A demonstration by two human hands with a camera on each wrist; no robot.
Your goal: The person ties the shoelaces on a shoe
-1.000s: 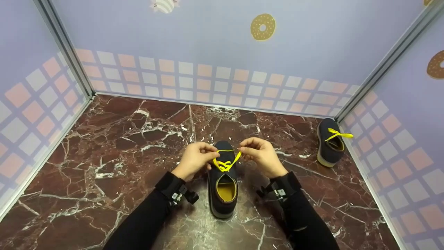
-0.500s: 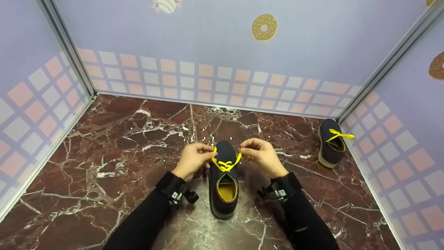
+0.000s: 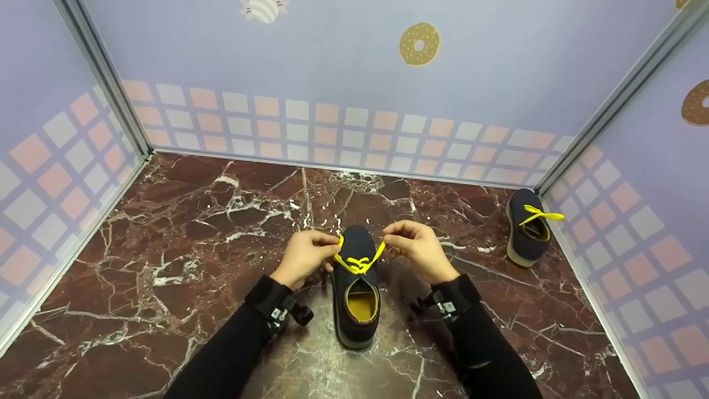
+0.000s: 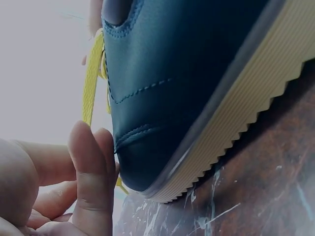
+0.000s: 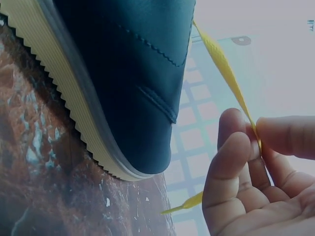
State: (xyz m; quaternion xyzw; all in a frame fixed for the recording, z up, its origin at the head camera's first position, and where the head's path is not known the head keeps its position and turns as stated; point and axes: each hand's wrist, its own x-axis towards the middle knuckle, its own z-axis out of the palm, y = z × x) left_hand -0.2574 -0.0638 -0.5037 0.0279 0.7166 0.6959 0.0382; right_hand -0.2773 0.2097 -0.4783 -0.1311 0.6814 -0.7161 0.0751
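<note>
A dark shoe [image 3: 357,327] with a yellow insole stands on the floor between the hands, toe pointing away. Yellow shoelaces [image 3: 360,265] cross over its front and spread into two ends. My left hand [image 3: 307,256] pinches one end beside the toe; in the left wrist view that lace [image 4: 90,83] runs down to the thumb and fingertips. My right hand [image 3: 421,249] pinches the other end on the opposite side. In the right wrist view this lace [image 5: 224,66] is drawn taut to the fingers, and its loose tip hangs below them.
A second dark shoe [image 3: 526,244], its yellow lace tied in a bow, stands at the right by the wall. Pale purple panels [image 3: 332,61] with printed squares enclose the reddish marbled floor [image 3: 221,288] at the back and both sides.
The left hand has shifted slightly left, drawing its lace away from the shoe's middle. The strand that crossed over the toe a second ago no longer shows there. The right hand stays in place.
</note>
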